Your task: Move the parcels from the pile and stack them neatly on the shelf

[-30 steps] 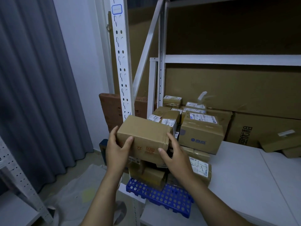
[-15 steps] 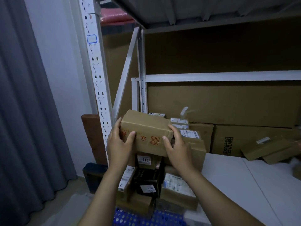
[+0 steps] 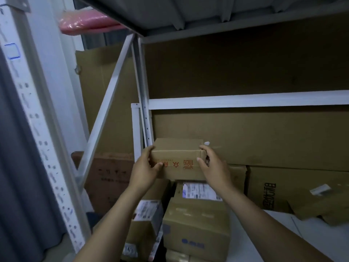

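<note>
Parcel (image 3: 177, 157), a brown carton with red print, held over the stacked parcels (image 3: 196, 224) at the left end of the shelf (image 3: 273, 242), left hand (image 3: 145, 171) and right hand (image 3: 213, 167) each clasping one end, presumably to lower it level; its underside and any contact below are hidden.

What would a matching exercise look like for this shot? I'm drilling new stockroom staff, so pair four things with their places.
Things: 1 box with red print; 2 pink bundle; 3 box with blue logo; 4 grey curtain.
Places: a far left edge; b on the top shelf; c held between left hand and right hand; d low down, beneath the hands.
Pairs: 1-c, 2-b, 3-d, 4-a.
</note>
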